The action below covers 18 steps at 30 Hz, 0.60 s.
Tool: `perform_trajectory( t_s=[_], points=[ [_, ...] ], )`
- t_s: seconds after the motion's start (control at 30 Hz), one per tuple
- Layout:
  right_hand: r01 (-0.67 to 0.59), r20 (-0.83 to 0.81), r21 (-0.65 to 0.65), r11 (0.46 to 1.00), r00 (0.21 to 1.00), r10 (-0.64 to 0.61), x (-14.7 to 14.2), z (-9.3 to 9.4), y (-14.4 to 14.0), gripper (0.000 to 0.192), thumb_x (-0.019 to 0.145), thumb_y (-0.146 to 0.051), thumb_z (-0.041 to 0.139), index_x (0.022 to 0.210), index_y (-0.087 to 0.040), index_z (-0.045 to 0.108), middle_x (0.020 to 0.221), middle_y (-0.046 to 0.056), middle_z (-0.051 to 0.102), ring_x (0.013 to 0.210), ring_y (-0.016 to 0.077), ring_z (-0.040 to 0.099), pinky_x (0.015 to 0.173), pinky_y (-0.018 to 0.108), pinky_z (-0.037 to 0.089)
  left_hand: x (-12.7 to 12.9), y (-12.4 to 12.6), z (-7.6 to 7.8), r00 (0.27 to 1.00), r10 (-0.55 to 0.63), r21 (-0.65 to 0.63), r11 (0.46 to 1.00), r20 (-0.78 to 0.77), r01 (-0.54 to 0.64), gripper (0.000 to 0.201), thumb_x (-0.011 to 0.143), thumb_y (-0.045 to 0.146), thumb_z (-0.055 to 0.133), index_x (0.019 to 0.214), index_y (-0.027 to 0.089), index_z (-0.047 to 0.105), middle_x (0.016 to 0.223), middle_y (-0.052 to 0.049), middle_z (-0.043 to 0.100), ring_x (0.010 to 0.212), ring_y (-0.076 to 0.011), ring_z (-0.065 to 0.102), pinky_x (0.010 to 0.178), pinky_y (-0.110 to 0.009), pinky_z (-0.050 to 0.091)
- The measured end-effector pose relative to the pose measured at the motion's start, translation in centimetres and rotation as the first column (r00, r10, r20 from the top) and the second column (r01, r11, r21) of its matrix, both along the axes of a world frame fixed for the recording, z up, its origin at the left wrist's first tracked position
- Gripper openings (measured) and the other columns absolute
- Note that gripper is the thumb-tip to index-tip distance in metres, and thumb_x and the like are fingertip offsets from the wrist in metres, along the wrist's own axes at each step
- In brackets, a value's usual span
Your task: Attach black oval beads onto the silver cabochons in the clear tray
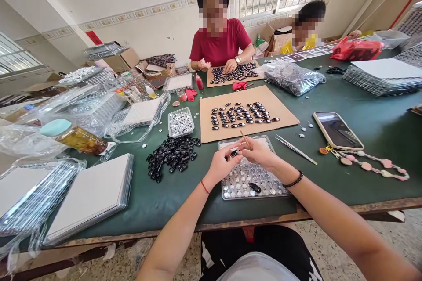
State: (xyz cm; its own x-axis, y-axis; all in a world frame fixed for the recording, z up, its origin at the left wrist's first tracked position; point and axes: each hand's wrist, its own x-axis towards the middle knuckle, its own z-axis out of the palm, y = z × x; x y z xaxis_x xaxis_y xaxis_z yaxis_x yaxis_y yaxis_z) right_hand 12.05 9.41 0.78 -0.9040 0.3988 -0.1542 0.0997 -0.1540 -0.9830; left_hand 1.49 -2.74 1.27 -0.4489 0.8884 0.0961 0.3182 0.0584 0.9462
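Observation:
My left hand [221, 164] is closed on a small black oval piece [234, 153], held above a clear plastic tray [227, 194]. Fingers of my right hand [259, 153] pinch a thin wooden stick [244, 138], its lower end close to that piece; whether they touch I cannot tell. Rows of small round silvery pieces [242, 181] fill the tray, and one loose black piece [255, 188] lies on top of them. Beyond the tray, a cardboard sheet [283, 116] carries rows of black oval pieces [231, 116] with shiny centres.
Left of the tray lie a heap of black pieces [171, 156] and a tub of silvery discs [180, 124]. Tweezers [296, 150] and a phone [338, 131] rest to the right. Opposite, a person in red [219, 46] works at another cardboard sheet. A lidded jar [74, 136] stands left.

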Motion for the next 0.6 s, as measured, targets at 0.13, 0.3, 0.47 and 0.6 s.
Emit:
perform_trajectory(
  t_s=[0.13, 0.3, 0.47, 0.6],
  points=[
    [0.077, 0.054, 0.188, 0.979, 0.995, -0.089, -0.9, 0.5, 2.6, 0.033, 0.068, -0.035, 0.058, 0.095, -0.015, 0.058, 0.052, -0.007, 0.043, 0.036, 0.0023, 0.023, 0.035, 0.019, 0.015, -1.2, 0.0, -0.2, 0.806, 0.115, 0.026, 0.987, 0.581, -0.159, 0.032, 0.067, 0.024, 0.061, 0.098, 0.017, 0.058, 0.065, 0.003, 0.052, 0.048, -0.0043, 0.039, 0.045, -0.018, 0.029],
    [0.175, 0.121, 0.712, 0.680, 0.924, -0.364, -5.1, 2.0, 9.5, 0.026, 0.071, -0.027, 0.055, 0.092, -0.015, 0.065, 0.062, 0.000, 0.058, 0.045, 0.0062, 0.042, 0.045, 0.020, 0.033, -2.8, -0.5, 0.0, 0.422, 0.183, -0.012, 0.926, 0.888, -0.378, 0.029, 0.059, -0.002, 0.052, 0.082, 0.014, 0.055, 0.077, 0.001, 0.053, 0.057, -0.0036, 0.051, 0.048, -0.015, 0.035],
    [0.165, 0.152, 0.826, 0.539, 0.856, -0.495, -10.4, 1.7, 16.1, 0.026, 0.070, -0.013, 0.052, 0.091, -0.010, 0.067, 0.084, 0.011, 0.065, 0.071, 0.0157, 0.056, 0.065, 0.026, 0.039, -2.1, -0.7, 0.3, 0.414, 0.156, 0.036, 0.907, 0.897, -0.420, 0.025, 0.061, -0.005, 0.052, 0.078, 0.013, 0.057, 0.083, -0.003, 0.057, 0.078, -0.0105, 0.060, 0.071, -0.022, 0.046],
    [0.077, 0.227, 0.875, 0.479, 0.808, -0.544, -13.1, 0.3, 18.8, 0.027, 0.070, -0.010, 0.050, 0.092, -0.009, 0.067, 0.091, 0.015, 0.064, 0.081, 0.0200, 0.057, 0.069, 0.028, 0.039, -1.8, -0.7, 0.1, 0.379, 0.148, 0.028, 0.907, 0.913, -0.421, 0.028, 0.060, -0.008, 0.048, 0.076, 0.012, 0.058, 0.087, -0.005, 0.059, 0.085, -0.0135, 0.060, 0.080, -0.025, 0.046]
  ],
)
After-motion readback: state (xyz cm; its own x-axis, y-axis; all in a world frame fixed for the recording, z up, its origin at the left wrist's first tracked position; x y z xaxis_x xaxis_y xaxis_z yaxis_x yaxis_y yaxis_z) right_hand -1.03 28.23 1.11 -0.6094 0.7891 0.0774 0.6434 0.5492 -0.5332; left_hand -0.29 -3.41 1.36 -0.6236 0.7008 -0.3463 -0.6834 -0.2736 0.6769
